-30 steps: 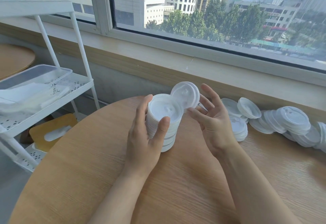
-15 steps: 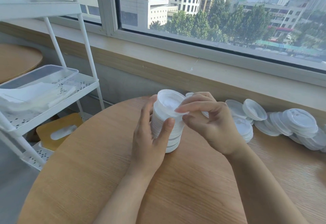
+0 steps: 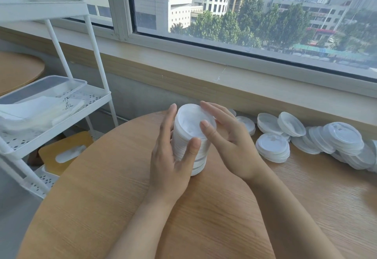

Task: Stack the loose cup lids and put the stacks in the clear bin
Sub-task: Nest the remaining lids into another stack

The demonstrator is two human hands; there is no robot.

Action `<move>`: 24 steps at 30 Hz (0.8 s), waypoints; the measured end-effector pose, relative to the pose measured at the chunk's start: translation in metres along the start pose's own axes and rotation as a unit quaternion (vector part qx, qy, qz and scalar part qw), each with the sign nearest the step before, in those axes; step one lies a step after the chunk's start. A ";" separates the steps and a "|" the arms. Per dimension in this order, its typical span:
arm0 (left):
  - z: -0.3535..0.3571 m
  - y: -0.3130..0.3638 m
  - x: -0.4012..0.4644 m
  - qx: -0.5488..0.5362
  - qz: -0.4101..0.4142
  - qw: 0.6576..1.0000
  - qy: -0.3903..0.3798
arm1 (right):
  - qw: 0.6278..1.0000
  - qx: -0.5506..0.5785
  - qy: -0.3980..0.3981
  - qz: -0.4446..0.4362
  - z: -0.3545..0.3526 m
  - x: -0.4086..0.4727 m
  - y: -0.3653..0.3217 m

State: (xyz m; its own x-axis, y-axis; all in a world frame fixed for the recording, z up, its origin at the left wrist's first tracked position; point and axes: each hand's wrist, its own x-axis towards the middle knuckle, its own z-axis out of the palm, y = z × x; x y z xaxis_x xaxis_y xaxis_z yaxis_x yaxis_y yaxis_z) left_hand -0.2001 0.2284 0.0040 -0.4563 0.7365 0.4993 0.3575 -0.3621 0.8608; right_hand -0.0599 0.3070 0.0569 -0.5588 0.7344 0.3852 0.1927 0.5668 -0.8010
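White plastic lid stack [image 3: 190,140], upright on the wooden surface [image 3: 204,218], is clasped by the left hand [image 3: 169,156]; the right hand [image 3: 228,142] rests straight fingers [image 3: 206,125] on top. The clear bin [image 3: 40,103] lies far left.

Daylight came through a wide window [image 3: 244,13] (towers and trees beyond) above a pale sill [image 3: 204,68]. A white shelf cart [image 3: 95,58] stood left of the round wooden table [image 3: 204,218].

One view only: our head-worn wide-angle camera, looking forward and down, close over the round wooden table [image 3: 204,218]; the window [image 3: 244,24] fills its upper field, a white cart [image 3: 98,99] its left edge.
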 end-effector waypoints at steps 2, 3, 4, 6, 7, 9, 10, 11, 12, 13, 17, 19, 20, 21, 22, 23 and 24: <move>0.000 0.000 0.000 0.003 0.012 1.000 0.006 | 1.000 -0.009 0.002 -0.006 -0.001 0.000 0.000; 0.000 0.001 0.000 0.004 0.012 1.000 0.008 | 1.000 -0.016 0.001 -0.010 -0.001 0.000 0.000; 0.000 0.001 0.000 0.005 0.010 1.000 0.010 | 1.000 -0.021 0.000 -0.014 -0.002 0.000 0.000; 0.000 0.001 0.000 0.006 0.002 1.000 0.010 | 1.000 -0.024 -0.003 -0.019 -0.001 0.000 0.001; 0.000 0.001 -0.001 0.004 0.001 1.000 0.011 | 1.000 -0.023 -0.002 -0.019 -0.001 -0.001 0.003; -0.001 0.000 -0.001 0.005 0.004 1.000 0.010 | 1.000 -0.021 0.001 -0.012 0.000 -0.001 0.007; -0.001 0.000 -0.001 0.010 0.009 1.000 0.007 | 1.000 -0.017 0.004 -0.009 0.000 -0.002 0.008; 0.000 0.001 -0.001 0.017 0.014 1.000 0.004 | 1.000 -0.012 0.005 -0.006 0.000 -0.002 0.009; 0.000 0.002 0.000 0.026 0.019 0.999 0.001 | 1.000 -0.006 0.005 -0.003 0.000 -0.002 0.010; 0.000 0.002 0.000 0.036 0.024 0.999 -0.001 | 1.000 -0.001 0.006 -0.001 0.001 -0.002 0.011; 0.001 0.001 -0.001 0.038 0.013 0.999 -0.001 | 0.999 0.041 0.009 0.012 0.007 -0.002 0.016; 0.002 0.001 -0.002 0.032 0.004 0.999 0.000 | 0.998 0.059 0.016 0.024 0.010 -0.002 0.018; 0.001 0.001 -0.003 0.036 0.007 0.999 -0.001 | 0.997 0.065 0.014 0.029 0.011 -0.002 0.019; 0.001 0.002 -0.003 0.044 0.014 0.999 -0.002 | 0.997 0.075 0.010 0.033 0.010 -0.002 0.019; 0.001 0.002 -0.003 0.052 0.020 0.998 -0.003 | 0.995 0.096 0.005 0.035 0.011 -0.002 0.019; 0.002 0.002 -0.002 0.057 0.022 0.998 -0.001 | 0.991 0.128 0.006 0.039 0.011 -0.002 0.019; 0.002 0.001 -0.002 0.060 0.023 0.998 0.004 | 0.985 0.163 0.018 0.047 0.013 -0.002 0.022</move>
State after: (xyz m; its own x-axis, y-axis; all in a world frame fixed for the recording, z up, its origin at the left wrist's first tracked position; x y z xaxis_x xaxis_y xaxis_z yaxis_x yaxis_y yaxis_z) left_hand -0.1971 0.2279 0.0034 -0.4434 0.7160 0.5392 0.4730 -0.3241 0.8193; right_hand -0.0644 0.3131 0.0321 -0.5203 0.7942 0.3139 -0.0306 0.3500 -0.9363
